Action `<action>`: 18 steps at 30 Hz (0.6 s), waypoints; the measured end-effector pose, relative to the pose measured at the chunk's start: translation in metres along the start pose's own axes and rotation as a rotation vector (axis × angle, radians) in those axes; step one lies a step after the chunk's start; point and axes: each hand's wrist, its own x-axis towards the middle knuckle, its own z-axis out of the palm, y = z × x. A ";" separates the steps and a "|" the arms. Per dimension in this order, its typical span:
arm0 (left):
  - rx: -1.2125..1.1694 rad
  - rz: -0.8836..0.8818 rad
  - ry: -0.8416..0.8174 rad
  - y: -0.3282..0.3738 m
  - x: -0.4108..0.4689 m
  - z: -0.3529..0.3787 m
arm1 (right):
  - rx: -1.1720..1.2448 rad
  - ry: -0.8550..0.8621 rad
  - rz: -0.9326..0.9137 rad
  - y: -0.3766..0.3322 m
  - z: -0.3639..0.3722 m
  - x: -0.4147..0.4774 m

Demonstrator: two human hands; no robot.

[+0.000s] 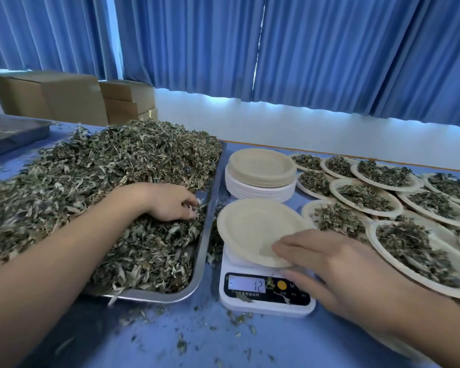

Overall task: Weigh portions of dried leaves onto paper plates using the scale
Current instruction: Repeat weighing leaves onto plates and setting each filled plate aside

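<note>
Both reach forward, palms down, each busy.
The left grip (170,205) curls its fingers into loose dried green leaves (91,176); the right grip (337,269), nearer, pinches the rim of a round off-white paper plate (250,224), fingers flat on top, thumb beneath.

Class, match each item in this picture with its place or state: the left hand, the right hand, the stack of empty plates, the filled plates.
Column 1
1. left hand
2. right hand
3. stack of empty plates
4. filled plates

Column 2
A. just behind the scale
B. gripping dried leaves in the metal tray
C. spread over the right side of the table
D. holding the empty plate at the scale

Pairs: 1-B, 2-D, 3-A, 4-C
</note>
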 end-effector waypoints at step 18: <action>0.049 0.051 -0.051 0.031 -0.018 -0.018 | 0.341 -0.016 -0.249 -0.100 0.047 0.013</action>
